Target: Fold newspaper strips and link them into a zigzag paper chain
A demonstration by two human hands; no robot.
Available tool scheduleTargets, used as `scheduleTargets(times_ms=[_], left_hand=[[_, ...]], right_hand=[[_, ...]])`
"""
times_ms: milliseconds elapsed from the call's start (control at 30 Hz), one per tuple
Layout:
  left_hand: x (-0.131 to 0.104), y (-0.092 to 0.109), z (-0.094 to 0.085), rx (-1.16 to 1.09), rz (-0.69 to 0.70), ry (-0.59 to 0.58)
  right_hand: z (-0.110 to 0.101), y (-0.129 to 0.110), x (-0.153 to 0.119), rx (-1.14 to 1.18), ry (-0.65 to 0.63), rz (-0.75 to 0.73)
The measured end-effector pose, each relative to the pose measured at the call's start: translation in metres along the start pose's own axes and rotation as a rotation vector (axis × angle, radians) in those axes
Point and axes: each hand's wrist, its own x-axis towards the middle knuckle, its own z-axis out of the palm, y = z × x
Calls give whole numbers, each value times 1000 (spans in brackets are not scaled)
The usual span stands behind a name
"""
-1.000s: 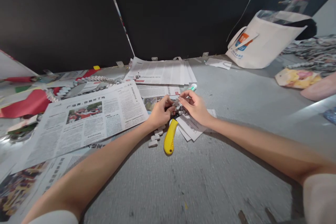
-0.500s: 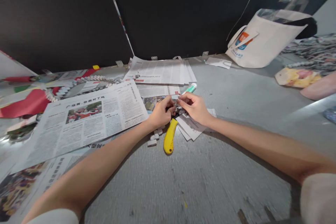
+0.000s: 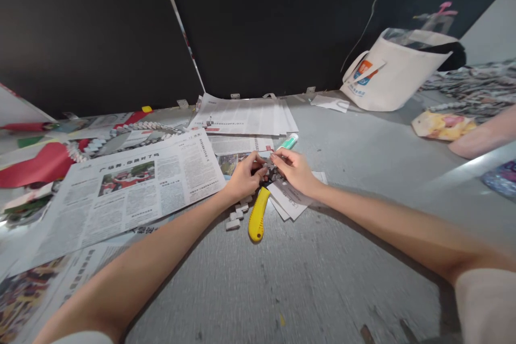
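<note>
My left hand is closed, thumb and fingers pinching a small grey folded paper piece. Right beside it, my right hand is also closed, its fingertips pressed together over more small grey paper pieces; exactly what they grip is partly hidden. Below the hands lies a cutter with a yellow handle, its front end hidden near the fingers. Small folded paper blocks lie left of the handle. Cut paper slips rest under my right hand. Behind it is a teal and white tube.
Newspaper sheets spread to the left, with a stack of printed sheets by the black panel. A chain of folded paper lies at left. A white bag stands at right, near another person's limb.
The view has shifted slightly. My right fingertips have dropped a little and drawn slightly apart from my left fingers; both hands stay over the small paper pieces.
</note>
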Motion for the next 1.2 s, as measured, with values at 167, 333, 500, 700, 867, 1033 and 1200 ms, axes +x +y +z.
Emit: scheduleTargets(times_ms=[167,333,500,700,867,1033,1200], left_hand=[[0,2,-2,32,-3,1],[-1,3,-4,133,43,21],[2,-1,-6,358,210,-45],[-9,20,6,489,564,-98],[-31,47,30,553,647,-357],[-36,40,36,557,568,-419],[-28,24,32,414,364,-337]], right_hand=[[5,1,-4,-17,164,-114],[10,-9,-6,43,351,-187],[3,-38,7,230,427,-198],[-9,-58,0,218,514,-159],[-6,-55,-12,234,537,-118],[-2,-50,-11,318,545,-82],[-10,-49,-3,387,553,-94]])
